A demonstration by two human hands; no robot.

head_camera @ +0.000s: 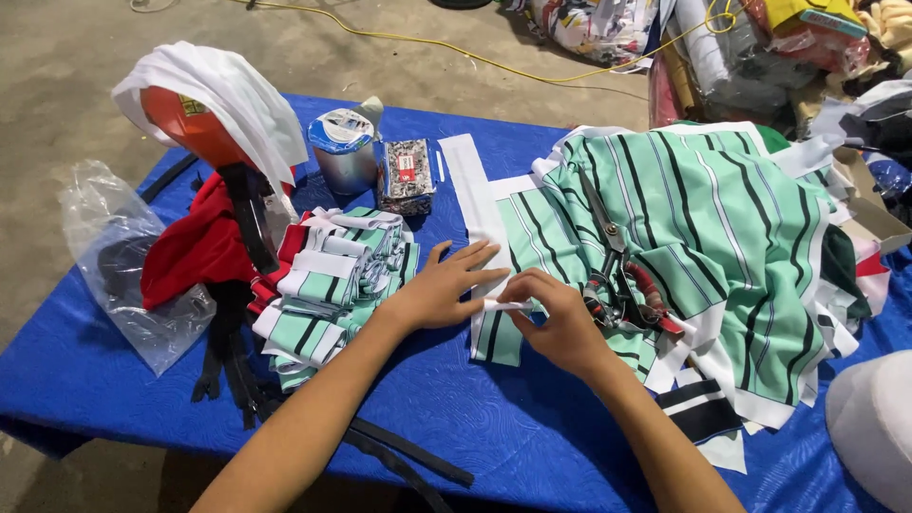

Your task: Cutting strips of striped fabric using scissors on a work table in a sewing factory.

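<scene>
a head-worn view looking down at a blue-covered table [532, 427]. at far left lies a crumpled clear plastic bag [109, 256], then red cloth [195, 249] under an orange rounded object draped in white fabric [214, 104], with black straps [228, 351] trailing down toward the near edge. next comes a stack of folded green, white and black striped pieces [332, 285], with a metal tin [344, 152] and a small patterned box [407, 176] behind it. at centre the left hand [442, 290] lies flat with fingers spread, pressing on a narrow striped fabric panel [494, 328] whose long axis runs away from the person. just right of it, touching the same panel, the right hand [560, 323] has its fingertips pressed together, pinching a thin white marker [503, 305] that lies crosswise, its tip pointing left toward the left hand. further right, scissors with red handles [617, 271] rest on a large heap of striped fabric [722, 237].
</scene>
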